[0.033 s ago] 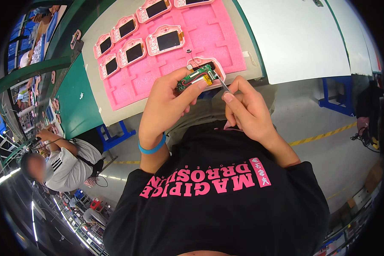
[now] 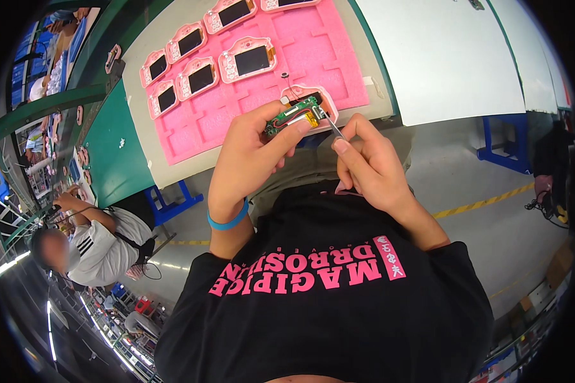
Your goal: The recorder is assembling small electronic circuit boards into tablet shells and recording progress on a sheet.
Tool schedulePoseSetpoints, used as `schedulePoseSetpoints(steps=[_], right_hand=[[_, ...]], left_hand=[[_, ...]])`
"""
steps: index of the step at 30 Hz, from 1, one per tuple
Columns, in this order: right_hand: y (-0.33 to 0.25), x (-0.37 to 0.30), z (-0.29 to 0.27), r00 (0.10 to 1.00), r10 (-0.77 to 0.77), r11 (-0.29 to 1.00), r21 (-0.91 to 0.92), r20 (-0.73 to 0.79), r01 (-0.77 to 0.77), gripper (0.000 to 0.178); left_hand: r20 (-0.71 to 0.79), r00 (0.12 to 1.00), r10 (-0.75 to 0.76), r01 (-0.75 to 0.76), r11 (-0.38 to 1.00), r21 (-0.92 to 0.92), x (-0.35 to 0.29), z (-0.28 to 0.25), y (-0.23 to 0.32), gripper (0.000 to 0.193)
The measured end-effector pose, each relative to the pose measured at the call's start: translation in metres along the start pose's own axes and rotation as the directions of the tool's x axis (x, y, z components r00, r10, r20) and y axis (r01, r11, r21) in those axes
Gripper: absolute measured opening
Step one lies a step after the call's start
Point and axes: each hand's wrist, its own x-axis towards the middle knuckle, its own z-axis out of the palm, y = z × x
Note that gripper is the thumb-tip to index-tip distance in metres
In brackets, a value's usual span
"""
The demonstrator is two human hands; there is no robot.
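My left hand (image 2: 257,142) is closed on a green circuit board (image 2: 292,115), gripping it between thumb and fingers. Red wires and a piece of yellow tape show on the board, and a small round black part (image 2: 284,75) on a thin lead sticks up beyond it. In my right hand (image 2: 372,159) are slim metal tweezers (image 2: 335,129), pinched between thumb and forefinger. Their tip meets the board's right end; whether it grips anything there is too small to tell. Behind the board sits a pink casing (image 2: 326,102) with a dark screen, partly hidden by the board.
A pink foam tray (image 2: 182,134) on the table carries several pink casings with dark screens (image 2: 249,60). To its right is a white board surface (image 2: 441,64), to its left a green mat (image 2: 112,140). A co-worker (image 2: 108,246) sits at the left.
The small round part on its lead has shifted very slightly to the right, and the tweezers' tip has moved slightly at the board's end. My hands hold almost the same place.
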Motion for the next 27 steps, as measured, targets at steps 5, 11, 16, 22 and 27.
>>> schedulePoseSetpoints(steps=[5, 11, 16, 22, 27], right_hand=[[-0.001, 0.000, -0.002, 1.000, 0.006, 0.998, -0.056, -0.007, -0.006, 0.007], [-0.003, 0.000, 0.000, 0.999, -0.021, 0.990, -0.139, -0.048, 0.014, 0.007], [-0.009, -0.003, -0.001, 0.999, -0.029, 0.983, -0.183, -0.027, 0.024, 0.008], [-0.007, -0.002, -0.002, 0.999, -0.030, 0.982, -0.188, -0.026, 0.025, 0.008], [-0.006, -0.001, -0.006, 1.000, 0.029, 0.990, -0.138, 0.009, -0.028, 0.009]], left_hand=[[-0.021, 1.000, 0.012, -0.013, 1.000, -0.014, 0.000, 0.002, -0.002, 0.019], [-0.043, 0.998, 0.045, -0.046, 0.999, -0.007, -0.001, 0.007, 0.001, 0.014], [-0.043, 0.998, 0.044, -0.045, 0.999, -0.016, -0.002, 0.006, -0.001, 0.015], [-0.053, 0.997, 0.052, -0.054, 0.998, -0.024, -0.002, 0.008, -0.001, 0.016], [0.054, 0.996, 0.067, -0.059, 0.989, -0.138, -0.001, -0.002, -0.006, 0.018]])
